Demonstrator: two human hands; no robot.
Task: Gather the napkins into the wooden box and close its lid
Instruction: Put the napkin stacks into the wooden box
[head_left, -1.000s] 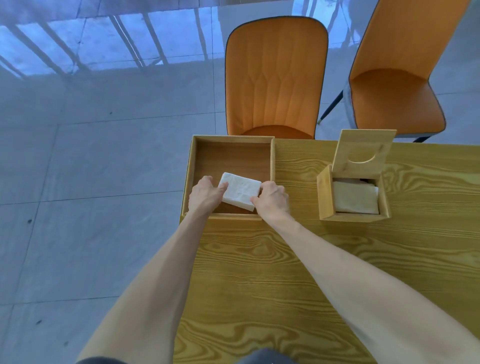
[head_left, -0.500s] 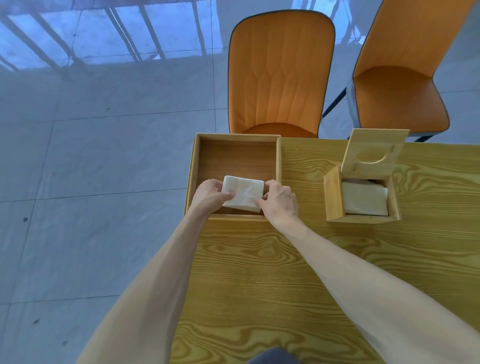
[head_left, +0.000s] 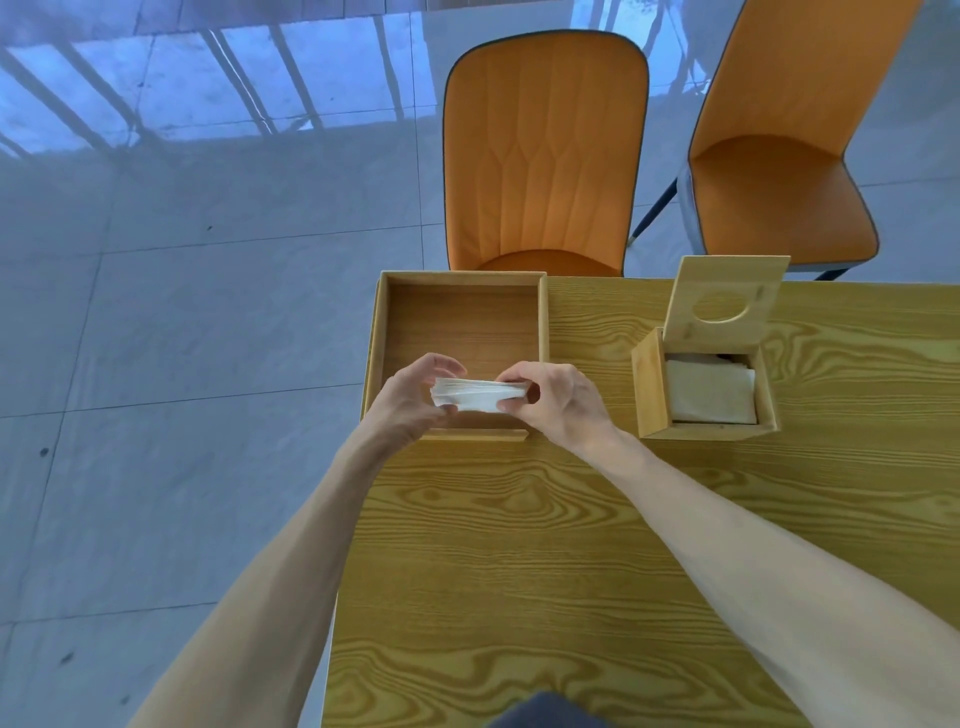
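**Napkin stack held over the tray, box waiting open**

While both hands work at the centre of the frame, the thin white stack of paper napkins (head_left: 475, 396) hangs between them, just above the near edge of the shallow, open wooden tray (head_left: 462, 322). The left hand (head_left: 413, 397) pinches one short end, thumb below and fingers curled over; the right hand (head_left: 553, 402) clasps the other end the same way, so each grip is closed on the stack.

It looks light, soft and floppy: the layers fan a little at the left edge, and a one-ended hold would likely let it sag or shed sheets. Holding both short ends, pressed lightly together, seems the safest way to carry it.

At the right of the frame stands the small square wooden box (head_left: 706, 410), well apart from the tray, its hinged lid with a round opening (head_left: 727, 306) propped upright; pale napkins (head_left: 709, 389) already lie inside.

Counted: one held stack, one tray, one box, one light wooden table (head_left: 571, 545), two orange chairs (head_left: 545, 156) beyond it.
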